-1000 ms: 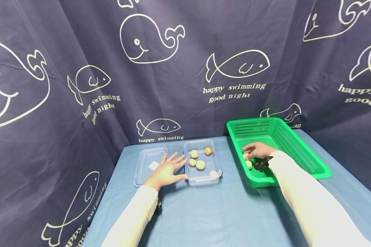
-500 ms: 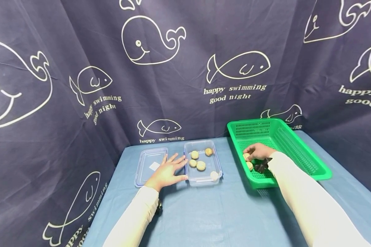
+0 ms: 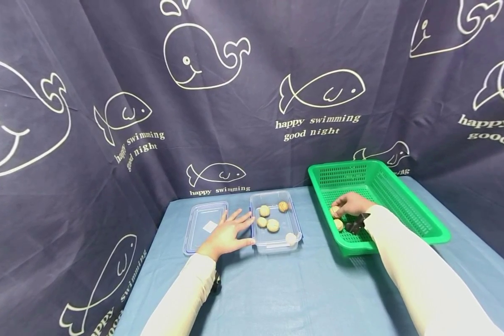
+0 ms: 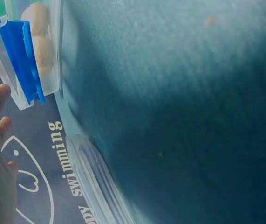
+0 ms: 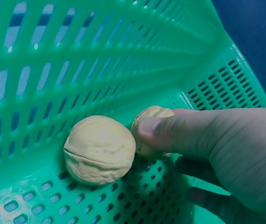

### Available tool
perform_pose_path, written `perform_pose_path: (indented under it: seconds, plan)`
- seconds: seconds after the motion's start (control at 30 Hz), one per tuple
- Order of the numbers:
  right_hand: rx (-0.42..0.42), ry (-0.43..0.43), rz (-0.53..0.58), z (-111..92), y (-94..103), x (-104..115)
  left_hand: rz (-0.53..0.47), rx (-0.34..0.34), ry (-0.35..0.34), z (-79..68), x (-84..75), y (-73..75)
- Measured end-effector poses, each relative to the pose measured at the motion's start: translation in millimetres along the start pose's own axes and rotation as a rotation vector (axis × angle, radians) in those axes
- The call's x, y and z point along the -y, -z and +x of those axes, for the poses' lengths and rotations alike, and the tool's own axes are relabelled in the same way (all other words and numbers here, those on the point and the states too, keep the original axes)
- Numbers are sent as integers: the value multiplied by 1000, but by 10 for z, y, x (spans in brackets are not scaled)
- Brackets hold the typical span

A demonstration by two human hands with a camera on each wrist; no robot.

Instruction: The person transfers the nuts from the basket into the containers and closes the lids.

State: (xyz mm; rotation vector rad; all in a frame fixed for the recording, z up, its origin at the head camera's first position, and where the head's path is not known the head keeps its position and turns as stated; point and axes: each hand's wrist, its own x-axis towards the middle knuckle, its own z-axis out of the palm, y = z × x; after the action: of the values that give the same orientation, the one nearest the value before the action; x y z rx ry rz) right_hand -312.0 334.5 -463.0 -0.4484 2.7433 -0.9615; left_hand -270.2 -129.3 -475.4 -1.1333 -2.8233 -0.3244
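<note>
Inside the green basket (image 3: 420, 205), my right hand (image 3: 350, 204) pinches a walnut (image 5: 149, 112) between thumb and fingers. A second walnut (image 5: 100, 149) lies beside it on the basket floor, against the slotted wall. My left hand (image 3: 227, 235) is spread with straight fingers, its fingertips right at the left side of a clear plastic box (image 3: 277, 245). Several walnuts rest in that box, among them a pale one (image 3: 273, 225) near the middle and a browner one (image 3: 283, 206) at the back right. In the left wrist view the box's blue clip (image 4: 23, 60) hangs beside my fingertips.
A clear lid (image 3: 195, 228) with blue edging lies left of the box, partly behind my left hand. All stand on a blue cloth-covered table (image 3: 277, 298). A dark curtain (image 3: 252, 126) printed with whales and fish rises behind and at both sides.
My right hand has shifted slightly at the walnut in the basket, and more of that walnut shows. My left hand, the box and the lid have stayed in place.
</note>
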Motion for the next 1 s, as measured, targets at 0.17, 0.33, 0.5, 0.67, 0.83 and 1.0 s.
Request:
perform_pose_path:
  seconds: [0.17,0.33,0.5,0.67,0.83,1.0]
  plan:
    - [-64,20,34,8,30,14,-11,6,-11,6,-10,15]
    - [-121,28,55,-4,70,90,-7,12,-12,4,-13,5]
    - [-182,13,100,-8,104,167,-19,5,-10,1,-23,20]
    - [-214,-13,148,14,103,232,-27,1,-12,-14,-25,20]
    - [-254,-11,188,36,120,330,-19,-1,-4,-3,-4,14]
    - [-287,2,217,53,148,428,-21,-5,-8,16,18,-6]
